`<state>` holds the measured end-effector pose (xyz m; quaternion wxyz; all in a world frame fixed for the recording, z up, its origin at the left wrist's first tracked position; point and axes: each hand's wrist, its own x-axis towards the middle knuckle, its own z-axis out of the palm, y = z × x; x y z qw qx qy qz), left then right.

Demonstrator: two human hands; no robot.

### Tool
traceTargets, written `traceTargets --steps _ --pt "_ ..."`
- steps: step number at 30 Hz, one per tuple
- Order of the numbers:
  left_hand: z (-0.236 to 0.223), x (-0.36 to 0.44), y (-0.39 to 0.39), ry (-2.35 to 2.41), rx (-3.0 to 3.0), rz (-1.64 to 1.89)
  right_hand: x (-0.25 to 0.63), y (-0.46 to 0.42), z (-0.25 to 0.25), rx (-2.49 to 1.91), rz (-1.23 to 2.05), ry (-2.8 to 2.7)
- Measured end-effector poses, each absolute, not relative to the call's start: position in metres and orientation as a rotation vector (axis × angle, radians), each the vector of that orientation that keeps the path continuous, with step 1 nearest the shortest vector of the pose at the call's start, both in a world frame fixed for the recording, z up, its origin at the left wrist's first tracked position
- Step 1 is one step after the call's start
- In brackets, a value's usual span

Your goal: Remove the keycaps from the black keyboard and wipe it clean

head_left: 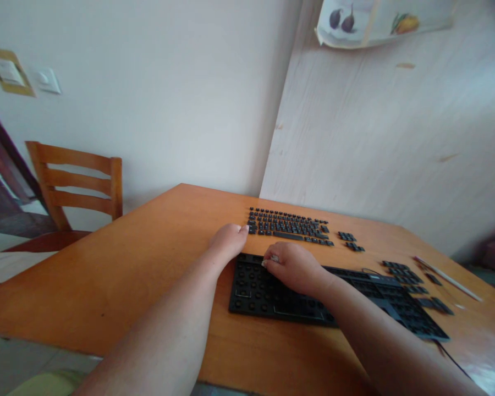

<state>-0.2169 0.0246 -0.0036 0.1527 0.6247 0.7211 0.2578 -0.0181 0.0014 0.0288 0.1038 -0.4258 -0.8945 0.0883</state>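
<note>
A black keyboard (280, 312) with its keycaps off lies on the wooden table, with bare key posts showing. Over its upper left part is my right hand (292, 265), fingers curled into a pinch at the top rows. What sits between those fingertips, if anything, is too small to make out. My left hand (228, 242) is closed beyond the keyboard's left corner, its thumb side at the left end of the laid-out keycaps (289, 224). The hand itself hides most of its fingers. A long spacebar keycap (287, 236) lies in the nearest row.
Smaller keycap groups (347, 236) and number-pad keycaps (402, 272) lie to the right. Beside them rests a long thin pale stick (454, 278). A cable (451, 357) leaves the keyboard's right end. The table (160, 247) meets the wall behind; a wooden chair (80, 181) stands left.
</note>
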Motion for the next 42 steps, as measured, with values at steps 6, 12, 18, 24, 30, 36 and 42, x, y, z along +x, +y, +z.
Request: traceTargets --steps 6,12,18,24,30,36,42 --pt "-0.003 -0.217 0.025 2.063 1.781 0.734 -0.036 -0.001 0.031 -1.244 0.263 -2.664" --pt "0.000 -0.217 0.025 2.069 1.766 0.739 -0.050 -0.001 0.034 -1.252 0.236 -2.683" --pt "-0.001 -0.216 0.025 2.061 1.784 0.760 -0.061 -0.003 0.036 -1.223 0.194 -2.729" --pt "-0.006 -0.220 0.031 2.056 1.792 0.791 -0.074 -0.004 0.034 -1.196 0.191 -2.735" --pt "-0.007 -0.220 0.031 2.057 1.791 0.801 -0.073 -0.002 0.033 -1.163 0.208 -2.738" --pt "-0.006 -0.216 0.027 2.113 1.794 0.744 -0.055 -0.004 0.037 -1.252 0.197 -2.698" --pt "-0.007 -0.214 0.026 2.161 1.823 0.690 -0.021 0.003 0.034 -1.311 0.237 -2.620"
